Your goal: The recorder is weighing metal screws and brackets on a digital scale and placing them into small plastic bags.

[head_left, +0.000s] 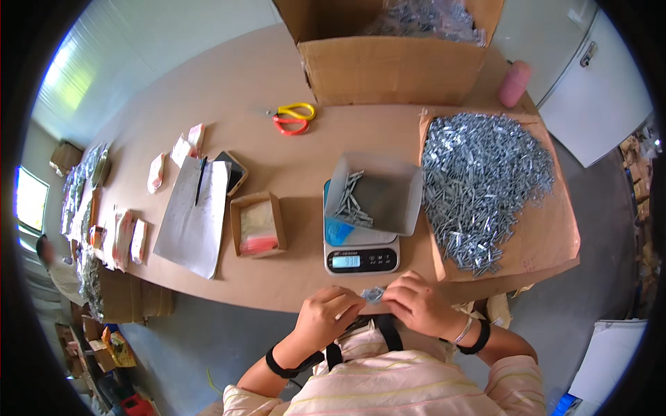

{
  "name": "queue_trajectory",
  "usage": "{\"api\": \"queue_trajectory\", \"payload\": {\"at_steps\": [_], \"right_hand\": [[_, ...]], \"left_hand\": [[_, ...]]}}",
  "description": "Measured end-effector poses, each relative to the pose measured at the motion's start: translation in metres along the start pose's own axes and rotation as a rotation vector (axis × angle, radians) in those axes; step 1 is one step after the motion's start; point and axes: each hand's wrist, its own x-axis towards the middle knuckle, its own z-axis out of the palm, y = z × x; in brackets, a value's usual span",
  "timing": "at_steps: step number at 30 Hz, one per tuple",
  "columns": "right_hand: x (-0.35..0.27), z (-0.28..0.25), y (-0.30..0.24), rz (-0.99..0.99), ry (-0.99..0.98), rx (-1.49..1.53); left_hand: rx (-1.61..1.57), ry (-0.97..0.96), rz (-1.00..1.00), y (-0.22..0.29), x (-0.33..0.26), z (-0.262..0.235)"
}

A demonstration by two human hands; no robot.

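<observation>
Close to my body, at the table's near edge, a small clear plastic bag (372,295) with silvery contents is stretched between my hands. My left hand (327,313) pinches one side of it, and the fingers of my right hand (420,305) close on the other. Just beyond them stands a digital scale (361,262) with a lit display. An open translucent scoop-like tray (392,201) rests on the scale, with several metal pins (352,201) inside. To the right, a big heap of silvery metal pins (479,187) lies on a brown cardboard sheet (538,243).
Left of the scale are a small cardboard box (277,225) of little bags, paper (191,236) with a pen, and a phone (236,173). Scissors (295,119) lie farther back. A large carton (395,69) and a pink bottle (514,83) stand behind. A person (59,267) is at far left.
</observation>
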Motion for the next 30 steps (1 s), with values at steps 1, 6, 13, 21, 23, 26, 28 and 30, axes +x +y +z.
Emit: {"api": "queue_trajectory", "payload": {"at_steps": [1, 6, 13, 21, 23, 26, 28, 30], "right_hand": [[0.000, 0.001, 0.001, 0.006, -0.016, -0.024], [0.003, 0.012, 0.001, -0.053, -0.077, -0.112], [0.018, 0.000, -0.015, -0.140, -0.128, -0.110], [0.083, -0.084, -0.032, -0.253, -0.234, -0.345], [0.117, -0.127, -0.030, -0.216, -0.102, -0.474], [0.180, -0.197, -0.024, -0.124, 0.316, -0.395], [0.222, -0.235, -0.011, -0.194, 0.492, -0.584], [0.251, -0.254, -0.003, -0.314, 0.682, -0.820]], "left_hand": [[0.004, -0.019, -0.006, -0.002, 0.001, 0.001], [0.114, -0.055, 0.165, -0.012, -0.002, 0.002], [0.030, 0.035, 0.216, 0.003, 0.003, 0.006], [0.037, 0.263, 0.008, 0.017, 0.012, -0.050], [0.145, 0.327, -0.048, 0.007, 0.010, -0.076], [0.327, 0.244, -0.179, -0.033, -0.003, -0.100], [0.396, 0.248, -0.298, -0.025, 0.002, -0.121], [0.412, 0.258, -0.308, -0.034, 0.004, -0.132]]}}
